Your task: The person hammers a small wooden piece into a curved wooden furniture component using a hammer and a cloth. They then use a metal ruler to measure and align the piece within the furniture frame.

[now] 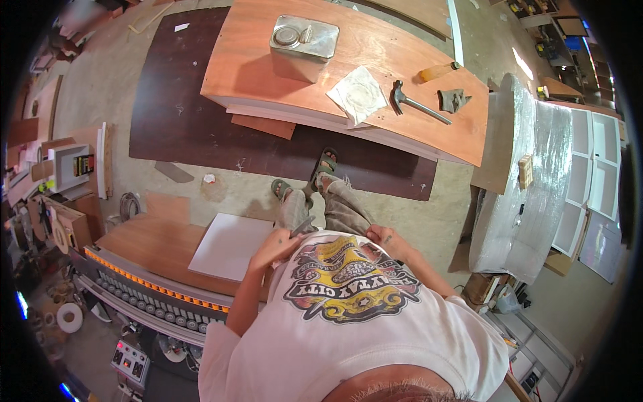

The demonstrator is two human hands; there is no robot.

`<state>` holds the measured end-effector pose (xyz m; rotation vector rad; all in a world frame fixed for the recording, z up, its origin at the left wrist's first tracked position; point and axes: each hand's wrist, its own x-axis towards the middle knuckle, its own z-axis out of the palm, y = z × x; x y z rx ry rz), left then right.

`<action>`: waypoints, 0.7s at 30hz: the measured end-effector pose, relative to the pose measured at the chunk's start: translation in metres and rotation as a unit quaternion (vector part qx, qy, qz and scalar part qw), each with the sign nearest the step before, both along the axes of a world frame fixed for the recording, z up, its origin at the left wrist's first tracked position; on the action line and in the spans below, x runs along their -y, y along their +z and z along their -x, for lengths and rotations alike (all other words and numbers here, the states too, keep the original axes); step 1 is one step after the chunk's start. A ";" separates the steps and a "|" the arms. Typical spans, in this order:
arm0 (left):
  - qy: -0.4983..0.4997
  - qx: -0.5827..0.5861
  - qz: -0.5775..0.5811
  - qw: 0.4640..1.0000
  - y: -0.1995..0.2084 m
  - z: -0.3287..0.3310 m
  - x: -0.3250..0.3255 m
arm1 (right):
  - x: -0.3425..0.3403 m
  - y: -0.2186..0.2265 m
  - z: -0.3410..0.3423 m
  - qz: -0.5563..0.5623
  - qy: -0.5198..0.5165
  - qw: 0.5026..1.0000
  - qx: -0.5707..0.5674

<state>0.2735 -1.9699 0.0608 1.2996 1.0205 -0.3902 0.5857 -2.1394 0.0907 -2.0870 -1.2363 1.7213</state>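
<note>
Left hand (273, 246): bent in at the waist beside the shirt hem, with fingers apparently closed on a dark slim object (301, 226) — too small to tell of what kind.
Right hand (382, 236): curled at the other side of the hem, with thumb and fingers close together; could not tell whether pinched on cloth or on nothing.
Dark slim object: lay at the left fingertips, in front of the white printed shirt (358, 281), well apart from the bench things.
Step in hand: judged from the pose, looked like handling something at the waist, not working on the board.
Next move: seemed to call for a sure hold on the slim object and — for anything on the board — a reach forward past the sandals (326, 161).
Wooden board (234, 40): lay ahead as a reddish-brown top, above a dark floor sheet (157, 127).
Metal can (305, 47): stood upright toward the left, with round cap on.
White cloth (357, 96): lay at the near edge, between can and hammer (418, 106).
Amber bottle-like thing (439, 72): lay beyond the hammer, near a crumpled grey scrap (454, 100).
</note>
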 end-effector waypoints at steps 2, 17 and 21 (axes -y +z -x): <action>0.009 -0.032 0.020 0.999 0.022 -0.005 -0.001 | -0.008 -0.002 0.001 0.012 -0.013 1.000 -0.018; 0.444 0.088 0.023 0.891 -0.191 -0.090 -0.103 | -0.205 -0.273 0.001 -0.253 0.131 0.920 -0.268; 0.590 0.221 -0.083 0.772 -0.284 -0.149 -0.125 | -0.248 -0.339 0.011 -0.167 0.013 0.921 -0.351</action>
